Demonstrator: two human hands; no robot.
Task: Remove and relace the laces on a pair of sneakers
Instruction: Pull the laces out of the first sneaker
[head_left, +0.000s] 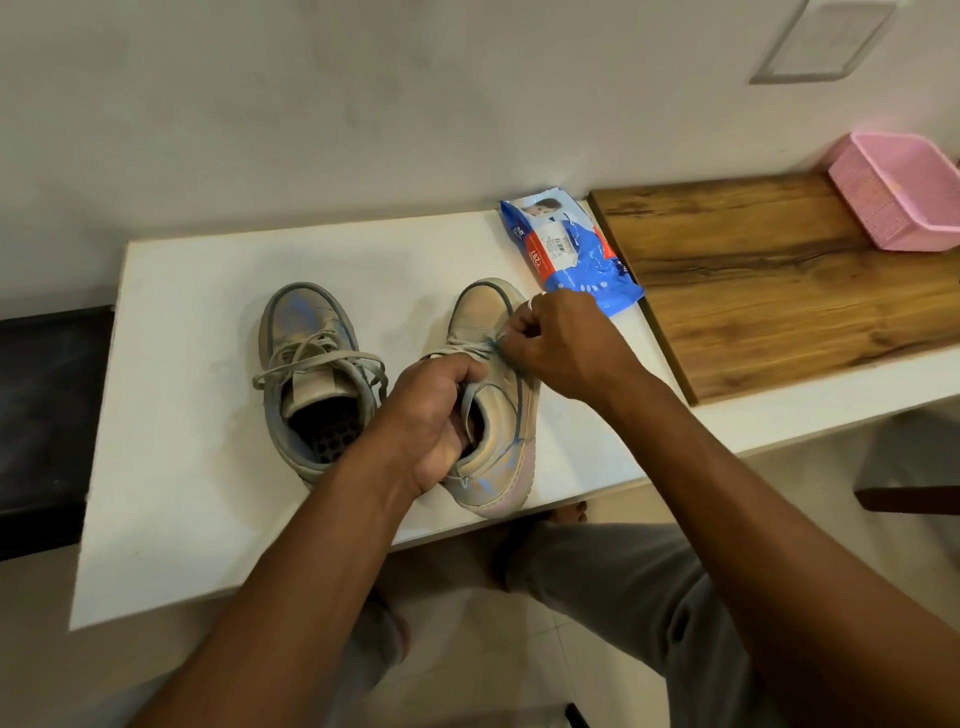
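Two worn grey-beige sneakers with blue smears stand on the white table (197, 509), toes pointing away from me. The left sneaker (311, 379) stands alone, its grey lace (322, 358) loose and spread across the opening. My left hand (431, 415) grips the right sneaker (501, 410) at its collar and tongue, fingers curled into the opening. Over that shoe's eyelets, my right hand (556, 348) pinches its lace (485, 345). The right sneaker's tongue and part of its lacing are hidden under my hands.
A blue and white plastic packet (566, 249) lies just beyond the right sneaker. A wooden board (779, 280) covers the table's right part, with a pink basket (904, 192) on its far end. A wall rises close behind. My knee (597, 566) is below the table's front edge.
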